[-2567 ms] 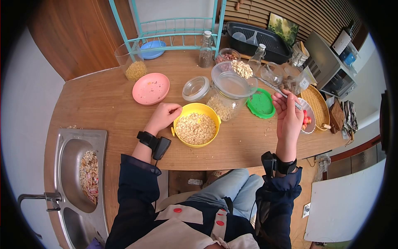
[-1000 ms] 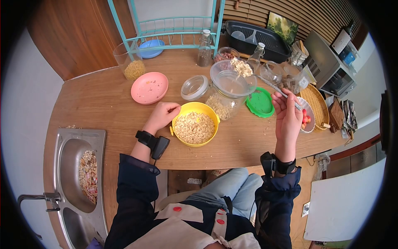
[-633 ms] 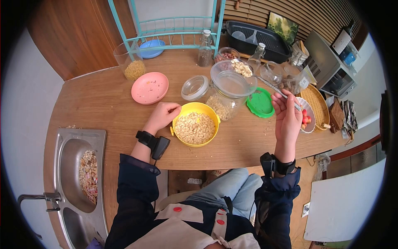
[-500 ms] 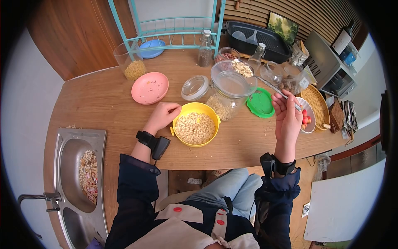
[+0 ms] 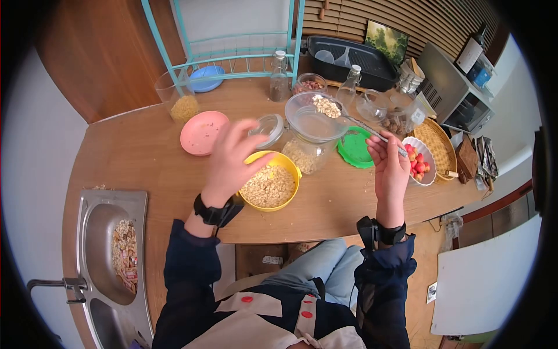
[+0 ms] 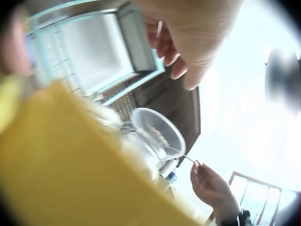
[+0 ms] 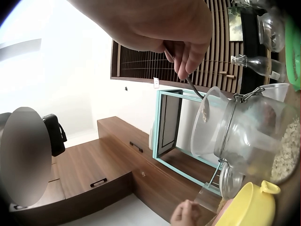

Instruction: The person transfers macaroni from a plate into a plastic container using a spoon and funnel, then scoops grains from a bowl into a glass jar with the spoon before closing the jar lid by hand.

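Note:
My left hand (image 5: 229, 160), blurred, hovers over the left rim of a yellow bowl (image 5: 294, 189) of oat flakes, its fingers spread apart and holding nothing. With my right hand (image 5: 390, 168) I grip the handle of a long metal spoon (image 5: 365, 126). Its bowl end carries a heap of oats (image 5: 326, 106) over a wide clear plastic funnel (image 5: 299, 125). That funnel sits in the mouth of a glass jar (image 5: 317, 157) partly filled with oats. In the right wrist view the spoon (image 7: 193, 87) slants down from my fingers into the funnel (image 7: 200, 129).
A pink plate (image 5: 200, 134) and the jar's glass lid (image 5: 270, 131) lie left of the jar. To its right are a green lid (image 5: 356, 148) and a white dish (image 5: 429, 168) of red fruit. Bottles and a teal rack (image 5: 232, 75) stand behind; a sink (image 5: 96, 232) is at left.
My left hand has let go of the yellow bowl's rim and risen, spreading its fingers. The right hand still holds the loaded spoon over the funnel. The head view has shifted slightly.

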`<state>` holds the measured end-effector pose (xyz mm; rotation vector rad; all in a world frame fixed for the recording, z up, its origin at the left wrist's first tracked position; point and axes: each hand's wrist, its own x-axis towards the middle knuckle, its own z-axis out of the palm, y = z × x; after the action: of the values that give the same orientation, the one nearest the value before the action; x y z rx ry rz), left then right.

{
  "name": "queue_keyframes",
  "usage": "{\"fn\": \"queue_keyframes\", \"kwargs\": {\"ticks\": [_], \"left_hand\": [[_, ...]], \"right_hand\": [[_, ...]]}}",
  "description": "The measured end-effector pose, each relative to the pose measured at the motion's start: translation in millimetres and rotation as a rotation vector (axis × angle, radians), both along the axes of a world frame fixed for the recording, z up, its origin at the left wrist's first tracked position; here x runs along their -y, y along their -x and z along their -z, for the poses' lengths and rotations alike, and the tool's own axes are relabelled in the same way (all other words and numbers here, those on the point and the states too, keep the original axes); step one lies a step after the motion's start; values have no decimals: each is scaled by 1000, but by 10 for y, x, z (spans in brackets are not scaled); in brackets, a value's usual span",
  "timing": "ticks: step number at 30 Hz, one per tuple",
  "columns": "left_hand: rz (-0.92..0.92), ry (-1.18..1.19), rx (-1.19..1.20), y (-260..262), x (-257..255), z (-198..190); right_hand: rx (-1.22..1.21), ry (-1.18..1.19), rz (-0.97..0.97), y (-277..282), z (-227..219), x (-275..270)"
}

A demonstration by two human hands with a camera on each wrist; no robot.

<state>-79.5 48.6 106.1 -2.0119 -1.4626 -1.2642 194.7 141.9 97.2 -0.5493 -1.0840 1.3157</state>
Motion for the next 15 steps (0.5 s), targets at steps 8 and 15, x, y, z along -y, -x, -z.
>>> {"fn": "queue_keyframes", "kwargs": {"ticks": [8,15], "left_hand": [[246,376,-3,-342,-461,-52],[285,229,127,-312,-505,-75]], "right_hand": [[-17,24,26,-34,25,71],[10,9,60,4,-14,103]]}}
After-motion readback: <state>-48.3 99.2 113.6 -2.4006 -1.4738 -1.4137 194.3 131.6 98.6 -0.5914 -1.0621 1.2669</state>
